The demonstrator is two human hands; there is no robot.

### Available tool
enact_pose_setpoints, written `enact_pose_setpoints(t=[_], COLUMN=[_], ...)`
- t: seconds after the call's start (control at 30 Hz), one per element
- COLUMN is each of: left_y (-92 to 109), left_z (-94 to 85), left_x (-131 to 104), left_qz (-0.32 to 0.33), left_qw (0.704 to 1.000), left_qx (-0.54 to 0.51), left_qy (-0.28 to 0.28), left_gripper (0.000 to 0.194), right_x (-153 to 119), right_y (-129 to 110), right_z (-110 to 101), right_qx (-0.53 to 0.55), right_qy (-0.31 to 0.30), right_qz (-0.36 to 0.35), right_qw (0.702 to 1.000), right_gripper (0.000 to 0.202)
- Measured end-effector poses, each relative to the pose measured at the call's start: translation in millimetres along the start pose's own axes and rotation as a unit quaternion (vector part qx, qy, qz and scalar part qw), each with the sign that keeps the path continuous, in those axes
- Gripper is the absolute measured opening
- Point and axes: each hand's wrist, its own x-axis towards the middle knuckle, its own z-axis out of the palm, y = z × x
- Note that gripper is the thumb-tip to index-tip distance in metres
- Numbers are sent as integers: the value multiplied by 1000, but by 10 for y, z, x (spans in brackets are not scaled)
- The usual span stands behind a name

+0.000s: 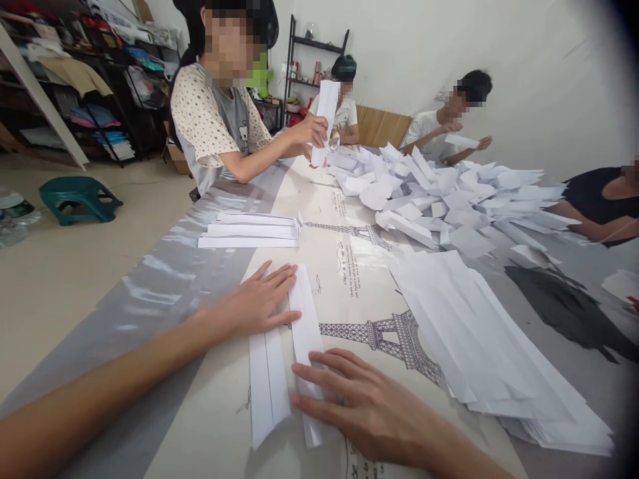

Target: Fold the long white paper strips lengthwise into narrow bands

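Observation:
A folded white paper strip lies lengthwise in front of me on the tablecloth. My left hand rests flat with fingers spread, its fingertips on the strip's far part. Across the near part of the same strip, my right hand presses down with fingers stretched out. Just left of it lies another creased paper strip, its far end partly beneath my left hand. To the right, a fanned stack of white paper sheets slopes toward the near table edge.
Several folded strips lie crosswise beyond my left hand. A big heap of folded papers covers the far right. A dark plastic bag is at right. Co-workers sit around; one person holds up a strip. A green stool stands on the floor.

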Motion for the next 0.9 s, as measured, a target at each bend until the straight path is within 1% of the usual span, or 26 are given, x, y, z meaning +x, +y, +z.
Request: enact_pose_setpoints(t=[0.1, 0.37, 0.53, 0.7, 0.8, 0.9], left_y=[-6, -14, -23, -21, 53, 173], left_z=[17, 8, 19, 24, 19, 41], left_x=[0, 6, -3, -8, -7, -15], left_qz=[3, 2, 3, 3, 8, 24], left_qw=[1000, 1000, 1000, 1000, 998, 994], left_qx=[-1, 0, -1, 19, 59, 95], left_qy=[1, -14, -7, -19, 14, 45], left_gripper=[68, 70, 68, 72, 68, 52], right_x=[-3, 11, 2, 1, 4, 10], right_y=[-19, -21, -10, 14, 20, 23], right_z=[8, 15, 36, 36, 39, 59], right_qx=[-13, -28, -16, -5, 5, 11], right_qy=[-20, -38, -21, -10, -4, 19], right_qz=[-9, -22, -22, -29, -36, -49], right_qw=[1000, 999, 999, 1000, 999, 999], right_gripper=[61, 50, 45, 43, 43, 41])
